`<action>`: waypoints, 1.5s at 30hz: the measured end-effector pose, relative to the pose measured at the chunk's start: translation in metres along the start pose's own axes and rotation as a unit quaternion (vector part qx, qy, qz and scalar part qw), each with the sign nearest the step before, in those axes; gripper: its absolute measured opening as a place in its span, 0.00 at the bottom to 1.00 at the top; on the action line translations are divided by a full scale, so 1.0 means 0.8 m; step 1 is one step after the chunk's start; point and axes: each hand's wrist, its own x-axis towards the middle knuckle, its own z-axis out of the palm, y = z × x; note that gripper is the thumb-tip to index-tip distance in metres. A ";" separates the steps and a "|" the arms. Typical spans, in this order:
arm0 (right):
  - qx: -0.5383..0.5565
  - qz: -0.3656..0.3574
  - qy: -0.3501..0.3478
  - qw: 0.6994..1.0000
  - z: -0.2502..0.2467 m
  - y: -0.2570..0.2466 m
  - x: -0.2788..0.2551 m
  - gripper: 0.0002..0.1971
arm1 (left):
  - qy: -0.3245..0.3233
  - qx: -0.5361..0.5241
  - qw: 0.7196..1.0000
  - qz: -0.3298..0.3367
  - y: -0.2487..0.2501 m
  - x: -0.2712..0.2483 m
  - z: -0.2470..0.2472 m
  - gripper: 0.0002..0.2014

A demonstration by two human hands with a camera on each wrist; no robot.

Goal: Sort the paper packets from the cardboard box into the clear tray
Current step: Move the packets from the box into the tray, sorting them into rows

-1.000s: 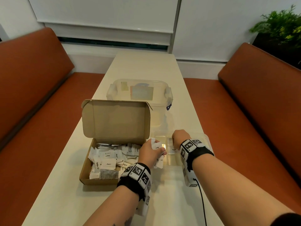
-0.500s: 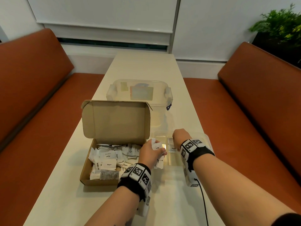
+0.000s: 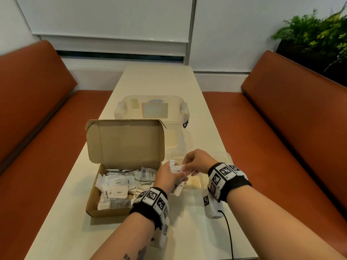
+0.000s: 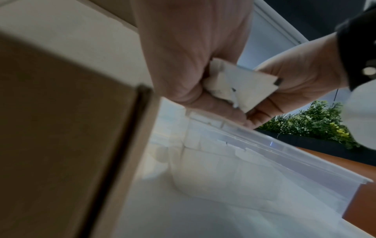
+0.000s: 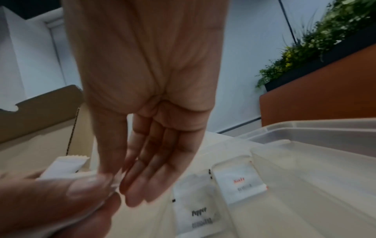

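the left hand (image 3: 167, 177) clutches a bunch of paper packets (image 3: 177, 168) just right of the cardboard box (image 3: 105, 212) on the counter (image 3: 187, 231). the right hand (image 3: 197, 162) meets it from the right, pinching the top packet at its fingertips (image 5: 132, 190) above the clear tray (image 3: 228, 156). two packets, pepper (image 5: 195, 207) and salt (image 5: 238, 182), lie in the tray. a lidded plastic tub (image 3: 152, 107) stands farther back.

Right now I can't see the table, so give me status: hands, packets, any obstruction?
Left hand grips a bunch of packets. Right hand pinching one from it. Clear tray holds two packets. Nothing blocking.
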 end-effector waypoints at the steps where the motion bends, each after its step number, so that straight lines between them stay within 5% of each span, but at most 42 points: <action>1: 0.015 0.000 0.015 1.000 0.001 0.002 -0.002 0.04 | -0.013 -0.012 1.000 -0.002 0.001 -0.003 0.000 0.11; 10: 0.058 -0.015 0.129 0.990 -0.015 0.019 -0.011 0.06 | -0.048 -0.079 0.992 -0.082 0.008 -0.014 0.003 0.14; 15: 0.022 -0.040 0.092 0.995 -0.029 0.014 -0.017 0.07 | -0.032 -0.145 0.983 -0.111 0.012 -0.014 0.007 0.14; 22: 0.026 -0.028 0.123 0.992 -0.020 0.010 -0.016 0.06 | -0.020 -0.172 0.984 -0.046 0.014 -0.016 0.016 0.03; 28: 0.076 -0.024 0.137 0.987 -0.011 0.010 -0.015 0.07 | -0.001 -0.146 0.989 -0.011 0.008 -0.017 0.015 0.11; 45: 0.202 0.024 0.060 0.977 -0.019 0.027 -0.022 0.10 | 0.079 -0.130 0.988 0.020 0.004 -0.001 0.014 0.11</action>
